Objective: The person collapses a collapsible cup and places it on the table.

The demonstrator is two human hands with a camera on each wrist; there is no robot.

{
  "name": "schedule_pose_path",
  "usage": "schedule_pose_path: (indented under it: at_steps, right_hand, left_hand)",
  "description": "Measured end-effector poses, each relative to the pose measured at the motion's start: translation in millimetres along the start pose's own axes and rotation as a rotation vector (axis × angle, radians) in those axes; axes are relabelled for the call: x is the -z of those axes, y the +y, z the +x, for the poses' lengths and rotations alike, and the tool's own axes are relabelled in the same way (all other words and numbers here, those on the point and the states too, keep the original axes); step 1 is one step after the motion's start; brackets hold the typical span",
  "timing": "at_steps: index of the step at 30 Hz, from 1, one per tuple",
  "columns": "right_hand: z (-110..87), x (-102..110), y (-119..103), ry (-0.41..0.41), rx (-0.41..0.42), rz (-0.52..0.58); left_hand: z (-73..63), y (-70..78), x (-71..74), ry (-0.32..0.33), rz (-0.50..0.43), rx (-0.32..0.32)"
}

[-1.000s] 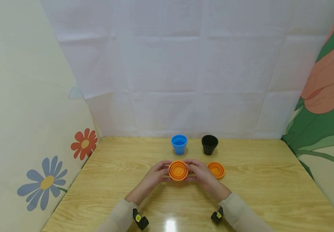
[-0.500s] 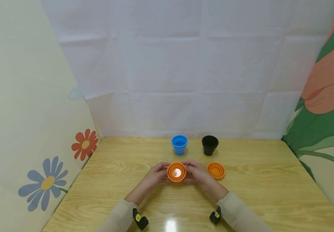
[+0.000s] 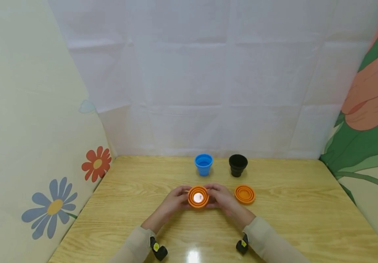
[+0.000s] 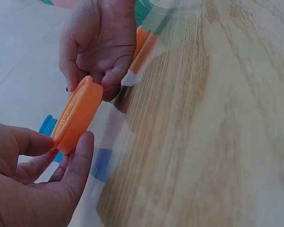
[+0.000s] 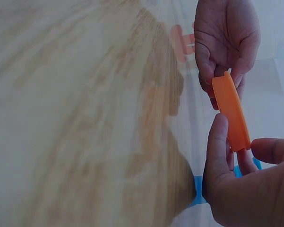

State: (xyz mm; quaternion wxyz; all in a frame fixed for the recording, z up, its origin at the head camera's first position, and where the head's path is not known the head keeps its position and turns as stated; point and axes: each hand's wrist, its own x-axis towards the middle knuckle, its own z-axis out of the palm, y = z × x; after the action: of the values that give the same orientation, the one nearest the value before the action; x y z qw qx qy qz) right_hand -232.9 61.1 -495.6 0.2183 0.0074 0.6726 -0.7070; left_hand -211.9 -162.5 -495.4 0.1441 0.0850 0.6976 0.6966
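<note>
Between my two hands is a flattened orange collapsible cup [image 3: 192, 200], ringed inside, with a bright glare on its base. My left hand [image 3: 174, 200] pinches its left edge, and my right hand [image 3: 222, 198] pinches the right edge. Both wrist views show the collapsed orange cup [image 4: 87, 111] held above the table, thumb and fingers on its rim and underside. A second flattened orange cup [image 3: 245, 194] lies on the table just right of my right hand. Beyond the hands stand a blue cup [image 3: 203, 166] and a black cup [image 3: 237, 168], both upright and expanded.
The wooden table [image 3: 294, 212] reaches back to a white cloth [image 3: 182, 73]. Flower-printed cloths hang at the left [image 3: 38, 128] and right sides. A light glare sits on the table near its front.
My hands and the held orange cup have drifted slightly left and nearer to me. The cup has tilted, so glare now shows on its base. Both hands keep their hold.
</note>
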Motion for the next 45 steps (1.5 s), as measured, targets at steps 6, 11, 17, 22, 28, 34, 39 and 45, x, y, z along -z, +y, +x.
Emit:
schedule_pose_path:
  at_steps: [6, 11, 17, 22, 28, 34, 39, 45]
  right_hand:
    - [-0.2, -3, 1, 0.008, -0.005, -0.013]
    - [-0.2, -4, 1, 0.016, -0.017, -0.015]
    - [1.5, -5, 0, 0.016, -0.031, -0.022]
    - [3.6, -5, -1, 0.006, -0.033, -0.034]
    - [5.1, -4, -4, 0.011, -0.052, -0.053]
    - [4.3, -3, -6, 0.005, -0.061, -0.077]
    - [4.2, 1, -9, 0.005, -0.075, -0.111]
    - [2.5, 3, -13, -0.008, -0.095, -0.13]
  left_hand:
    - [-1.3, -3.7, 0.5, -0.022, -0.003, -0.036]
    - [0.7, -1.5, -3.3, 0.056, 0.062, 0.064]
    - [1.0, 1.8, -7.4, 0.096, 0.101, 0.095]
    - [1.1, 0.6, -8.1, 0.11, 0.119, 0.104]
    - [1.9, 1.9, -9.9, 0.115, 0.142, 0.118]
    - [1.4, 3.7, -10.1, 0.114, 0.153, 0.136]
    - [1.2, 6.2, -11.0, 0.099, 0.149, 0.138]
    - [1.1, 8.6, -11.0, 0.101, 0.176, 0.176]
